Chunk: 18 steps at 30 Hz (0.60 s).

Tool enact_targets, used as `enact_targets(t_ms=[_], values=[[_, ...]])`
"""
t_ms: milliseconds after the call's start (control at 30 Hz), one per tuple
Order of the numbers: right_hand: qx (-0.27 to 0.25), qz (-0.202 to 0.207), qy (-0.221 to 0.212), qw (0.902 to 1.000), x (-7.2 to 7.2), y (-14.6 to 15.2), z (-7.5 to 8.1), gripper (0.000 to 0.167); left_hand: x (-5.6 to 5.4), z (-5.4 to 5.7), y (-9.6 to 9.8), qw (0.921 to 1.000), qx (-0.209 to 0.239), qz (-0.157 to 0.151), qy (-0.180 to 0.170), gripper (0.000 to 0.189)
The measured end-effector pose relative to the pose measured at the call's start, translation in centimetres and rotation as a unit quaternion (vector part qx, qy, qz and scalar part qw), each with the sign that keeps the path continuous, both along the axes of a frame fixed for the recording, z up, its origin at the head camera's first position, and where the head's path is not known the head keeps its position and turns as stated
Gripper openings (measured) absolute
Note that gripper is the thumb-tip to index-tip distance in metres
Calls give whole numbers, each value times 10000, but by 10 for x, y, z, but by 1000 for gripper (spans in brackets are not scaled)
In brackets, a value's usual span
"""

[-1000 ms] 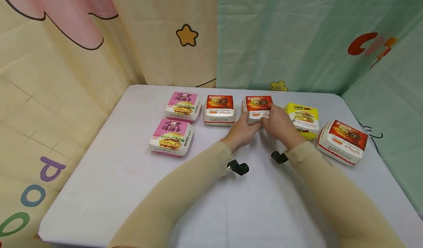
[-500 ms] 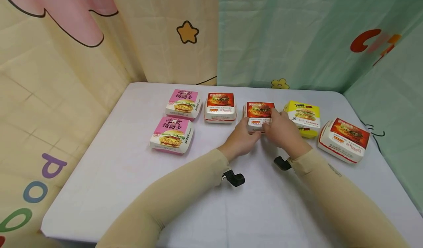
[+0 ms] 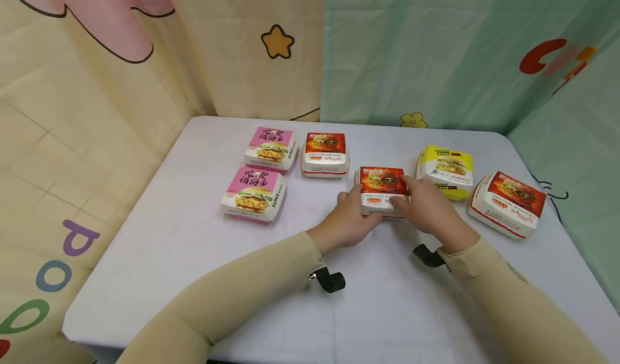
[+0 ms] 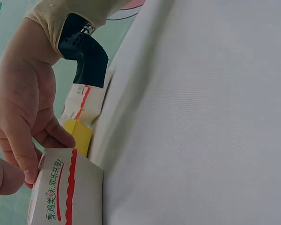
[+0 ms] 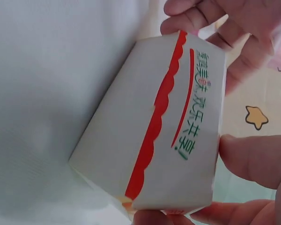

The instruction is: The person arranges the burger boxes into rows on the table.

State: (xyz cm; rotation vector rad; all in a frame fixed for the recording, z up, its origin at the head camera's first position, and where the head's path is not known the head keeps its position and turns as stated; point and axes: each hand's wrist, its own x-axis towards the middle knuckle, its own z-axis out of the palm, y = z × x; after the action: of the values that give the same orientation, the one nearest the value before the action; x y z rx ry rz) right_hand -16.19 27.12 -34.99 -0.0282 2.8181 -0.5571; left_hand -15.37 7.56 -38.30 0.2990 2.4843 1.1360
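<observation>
A white burger box with a red burger picture on its lid (image 3: 380, 183) sits at the middle right of the table in the head view. My left hand (image 3: 345, 221) holds its left side, with the thumb low by the front. On the right side, my right hand (image 3: 433, 208) grips the box, its thumb over the lid's front edge. The right wrist view shows the white front wall (image 5: 178, 117) with a red scalloped band and green writing. The box's underside appears to rest on the tablecloth; the fingertips on its far sides are partly hidden.
Left of the held box stands another red-topped burger box (image 3: 325, 155). Two pink ones, the far box (image 3: 271, 148) and the near box (image 3: 254, 194), lie farther left. To the right are a yellow box (image 3: 445, 171) and a tilted red-topped box (image 3: 507, 203). Curtains border the white table (image 3: 194, 278).
Both hands have drawn the red-topped burger box from the back row toward me, leaving it nearer than its neighbour on the left. The head view has shifted slightly; the other boxes have stayed put.
</observation>
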Motion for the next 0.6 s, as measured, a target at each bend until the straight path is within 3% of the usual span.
enact_targets(t_ms=[233, 600], values=[[-65, 289, 32, 9996, 12, -4, 1, 81, 10, 0, -20, 9998, 13, -170, -59, 83], [-444, 642, -135, 9969, 15, -15, -3, 76, 16, -1, -50, 10000, 46, -33, 3, 69]])
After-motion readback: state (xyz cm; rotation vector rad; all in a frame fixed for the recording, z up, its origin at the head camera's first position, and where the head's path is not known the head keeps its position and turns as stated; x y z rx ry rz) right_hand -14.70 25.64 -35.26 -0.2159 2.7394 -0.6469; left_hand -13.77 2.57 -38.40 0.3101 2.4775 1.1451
